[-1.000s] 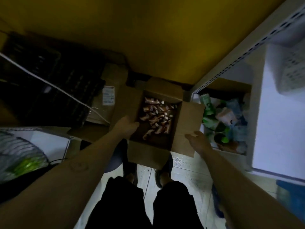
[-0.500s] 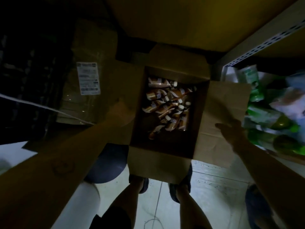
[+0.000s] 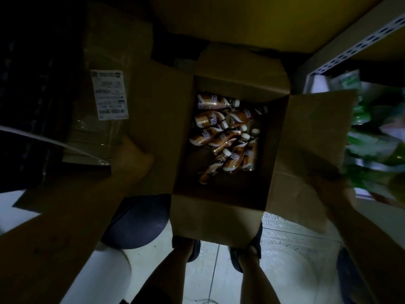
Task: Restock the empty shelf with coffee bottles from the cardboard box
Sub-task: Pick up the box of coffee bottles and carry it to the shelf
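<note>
**Box open on floor; no bottle in hand**

Location. The box [image 3: 214, 220] stands on the floor [image 3: 285, 249] just beyond the person's feet, with all four flaps folded out. The bottles [image 3: 223, 137] lie on their sides in a loose heap toward the far middle of the box. The near part of the box bottom is bare. A rack [image 3: 355, 47] stands to the right, and green packs [image 3: 372, 145] fill its low level. No empty shelf can be identified in this view.

Hands. The left hand [image 3: 131, 159] rests at the outer edge of the left flap. The right hand [image 3: 337, 191] sits at the near corner of the right flap. The light is poor, so I cannot tell whether the fingers of either hand are spread, pressed together or gripping the card. Neither hand holds a bottle.

Handling assessment. The bottles appear small, rigid and full, so each is likely modest in weight. The wrapped bodies look smooth and may slip. Because they are piled crosswise, lifting one may roll its neighbours. The body just below the neck appears the soundest place to grip, starting with the topmost near bottle. The cap alone is not advised. The flaps are thin card and should not be relied on to carry the box.
</note>
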A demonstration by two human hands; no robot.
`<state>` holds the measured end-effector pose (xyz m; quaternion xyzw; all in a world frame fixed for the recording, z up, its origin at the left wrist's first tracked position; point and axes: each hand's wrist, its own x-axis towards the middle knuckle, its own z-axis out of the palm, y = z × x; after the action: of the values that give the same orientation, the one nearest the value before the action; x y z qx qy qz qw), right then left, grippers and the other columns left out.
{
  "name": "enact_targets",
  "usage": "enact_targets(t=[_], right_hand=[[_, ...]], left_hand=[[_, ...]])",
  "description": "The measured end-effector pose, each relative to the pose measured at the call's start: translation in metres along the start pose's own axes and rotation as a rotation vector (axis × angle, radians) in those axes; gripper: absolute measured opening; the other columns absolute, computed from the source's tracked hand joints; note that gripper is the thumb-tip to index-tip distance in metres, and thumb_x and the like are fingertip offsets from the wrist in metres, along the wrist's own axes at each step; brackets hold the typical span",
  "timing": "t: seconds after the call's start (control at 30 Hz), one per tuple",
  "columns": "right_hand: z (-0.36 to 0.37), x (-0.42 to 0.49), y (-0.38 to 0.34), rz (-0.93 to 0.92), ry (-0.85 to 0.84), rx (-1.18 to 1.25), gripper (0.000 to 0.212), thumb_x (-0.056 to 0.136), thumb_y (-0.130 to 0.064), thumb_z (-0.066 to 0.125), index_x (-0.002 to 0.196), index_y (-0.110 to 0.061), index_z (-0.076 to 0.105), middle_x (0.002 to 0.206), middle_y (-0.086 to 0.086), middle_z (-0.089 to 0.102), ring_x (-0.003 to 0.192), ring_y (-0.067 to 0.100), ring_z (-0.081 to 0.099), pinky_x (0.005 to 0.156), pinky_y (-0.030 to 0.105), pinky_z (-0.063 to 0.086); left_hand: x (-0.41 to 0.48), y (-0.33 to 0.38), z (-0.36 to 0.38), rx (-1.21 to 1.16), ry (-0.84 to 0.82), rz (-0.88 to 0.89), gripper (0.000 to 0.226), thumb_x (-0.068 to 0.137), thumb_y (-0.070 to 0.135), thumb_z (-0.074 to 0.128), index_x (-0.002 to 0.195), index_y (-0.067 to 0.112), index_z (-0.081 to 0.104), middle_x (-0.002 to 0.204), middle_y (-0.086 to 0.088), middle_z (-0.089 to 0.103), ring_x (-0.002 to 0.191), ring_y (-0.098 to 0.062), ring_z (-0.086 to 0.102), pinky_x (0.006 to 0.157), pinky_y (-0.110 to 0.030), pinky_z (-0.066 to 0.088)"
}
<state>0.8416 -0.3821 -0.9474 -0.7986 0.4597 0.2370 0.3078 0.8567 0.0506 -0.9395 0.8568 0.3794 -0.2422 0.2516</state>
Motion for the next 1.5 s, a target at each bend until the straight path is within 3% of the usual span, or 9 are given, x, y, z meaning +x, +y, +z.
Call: enact_targets(t=[0.13,0.27,0.37,0.6,0.77,0.93,1.1,1.3,1.5], right_hand=[[0.003,-0.051,-0.047,-0.046,-0.110,-0.178,0.041,0.082,-0.050,0.067,0.109,-0.019,0.064,0.101,0.008,0.065,0.094,0.031,0.063,0.088,0.046,0.054],[0.021,-0.061,-0.071,-0.128,-0.262,-0.456,0.052,0.090,-0.065,0.046,0.087,-0.015,0.059,0.079,0.009,0.069,0.069,0.028,0.070,0.075,0.043,0.059],[0.029,-0.053,-0.074,-0.145,-0.297,-0.630,0.050,0.094,-0.057,0.046,0.095,-0.008,0.058,0.071,0.009,0.067,0.050,0.022,0.069,0.054,0.030,0.054],[0.018,-0.046,-0.080,-0.149,-0.324,-0.749,0.034,0.099,-0.030,0.051,0.094,0.002,0.062,0.067,0.012,0.070,0.044,0.018,0.068,0.059,0.033,0.061],[-0.006,-0.073,-0.106,-0.225,-0.256,-0.796,0.024,0.090,-0.022,0.053,0.089,-0.002,0.066,0.085,0.016,0.072,0.076,0.031,0.072,0.079,0.042,0.059],[-0.063,-0.125,-0.123,-0.241,-0.230,-0.755,0.027,0.090,-0.022,0.052,0.096,-0.001,0.067,0.099,0.020,0.070,0.089,0.035,0.070,0.080,0.043,0.058],[-0.117,-0.202,-0.137,-0.234,-0.242,-0.726,0.026,0.086,-0.014,0.053,0.063,-0.004,0.051,0.098,0.024,0.070,0.088,0.036,0.070,0.078,0.040,0.058],[-0.177,-0.300,-0.154,-0.293,-0.167,-0.659,0.031,0.091,-0.021,0.054,0.112,0.000,0.064,0.118,0.022,0.064,0.103,0.037,0.065,0.086,0.047,0.056],[-0.238,-0.376,-0.167,-0.394,-0.018,-0.674,0.030,0.095,-0.022,0.051,0.115,-0.003,0.061,0.119,0.018,0.063,0.109,0.033,0.061,0.076,0.035,0.046]], left_hand=[[-0.029,0.029,0.007,-0.025,-0.188,0.091,0.042,0.089,0.038,0.063,0.115,0.005,0.060,0.107,-0.016,0.065,0.093,-0.031,0.061,0.083,-0.038,0.050],[-0.042,0.062,0.020,0.220,-0.251,0.209,0.031,0.091,0.043,0.056,0.089,0.013,0.048,0.076,0.001,0.049,0.078,-0.020,0.053,0.067,-0.030,0.046],[-0.037,0.073,0.031,0.381,-0.245,0.247,0.038,0.091,0.051,0.051,0.083,0.014,0.052,0.079,-0.004,0.058,0.078,-0.020,0.056,0.067,-0.030,0.046],[-0.041,0.094,0.020,0.501,-0.258,0.294,0.033,0.096,0.035,0.048,0.089,0.005,0.059,0.086,-0.009,0.057,0.084,-0.026,0.059,0.077,-0.034,0.047],[-0.048,0.095,-0.031,0.310,-0.287,0.233,0.037,0.096,0.023,0.051,0.062,0.009,0.043,0.067,-0.007,0.048,0.055,-0.014,0.042,0.047,-0.025,0.030],[-0.107,0.127,-0.093,0.382,-0.282,0.258,0.028,0.096,0.025,0.049,0.087,-0.001,0.058,0.103,-0.018,0.063,0.088,-0.031,0.058,0.069,-0.030,0.040],[-0.182,0.133,-0.172,0.481,-0.268,0.304,0.035,0.102,0.028,0.035,0.112,0.003,0.058,0.114,-0.017,0.059,0.105,-0.031,0.058,0.075,-0.032,0.041],[-0.260,0.135,-0.246,0.412,-0.168,0.285,0.032,0.096,0.024,0.046,0.115,0.005,0.062,0.120,-0.016,0.061,0.110,-0.034,0.059,0.082,-0.039,0.046],[-0.325,0.134,-0.305,0.390,-0.099,0.321,0.020,0.093,0.023,0.050,0.102,0.010,0.063,0.111,-0.010,0.064,0.091,-0.027,0.060,0.072,-0.036,0.048]])
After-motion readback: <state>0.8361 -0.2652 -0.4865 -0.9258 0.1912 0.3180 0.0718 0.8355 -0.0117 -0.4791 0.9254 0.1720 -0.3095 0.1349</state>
